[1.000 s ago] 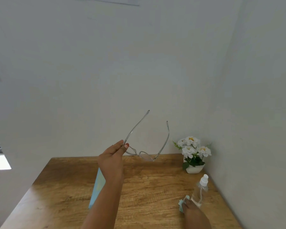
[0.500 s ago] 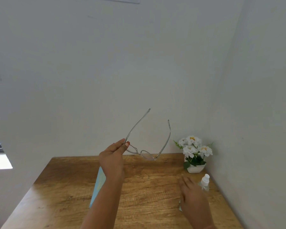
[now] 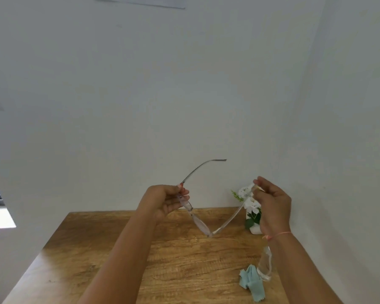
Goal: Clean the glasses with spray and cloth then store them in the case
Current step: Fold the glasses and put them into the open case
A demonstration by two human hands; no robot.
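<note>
Both of our hands are raised above the wooden surface (image 3: 101,255), sharing the glasses (image 3: 199,222) between them. Our left hand (image 3: 165,201) is closed on the frame at one lens, near the hinge, and from there one thin arm of the glasses rises up and to the right against the pale wall (image 3: 184,84). Our right hand (image 3: 272,200) pinches the tip of the other arm between its fingertips, so the clear frame hangs in a V with its lowest corner just above the wood. A thin pink string circles our right wrist. Down on the surface, near its right edge, a clear spray bottle (image 3: 265,267) stands partly hidden by our right forearm, with the pale blue cloth (image 3: 251,281) crumpled just beside it. A small white pot of white flowers (image 3: 250,205) sits in the far corner, behind our right hand.
</note>
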